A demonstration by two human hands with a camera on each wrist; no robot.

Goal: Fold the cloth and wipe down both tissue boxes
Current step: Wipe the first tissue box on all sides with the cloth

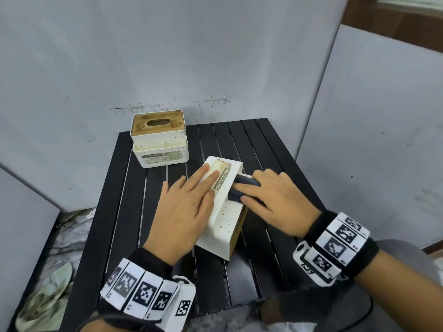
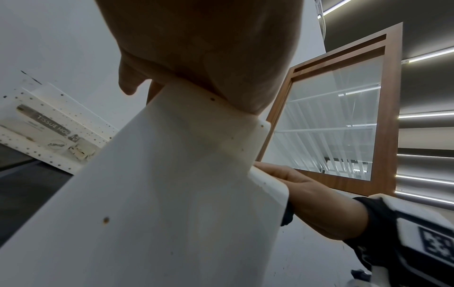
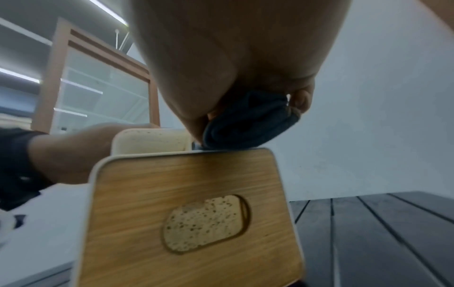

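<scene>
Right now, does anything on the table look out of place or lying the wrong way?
Yes. The near tissue box lies tipped on its side, its wooden lid facing sideways, while the far tissue box stands upright. The left hand steadies it and the right hand presses the dark cloth onto it.

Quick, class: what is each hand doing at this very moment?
Left hand: open, fingers flat on the tipped tissue box, steadying it.
Right hand: closed on the folded dark cloth, pressing it against that box.

Black wristbands (image 1: pixel 340 248) carry white blocks printed with black square markers.
</scene>
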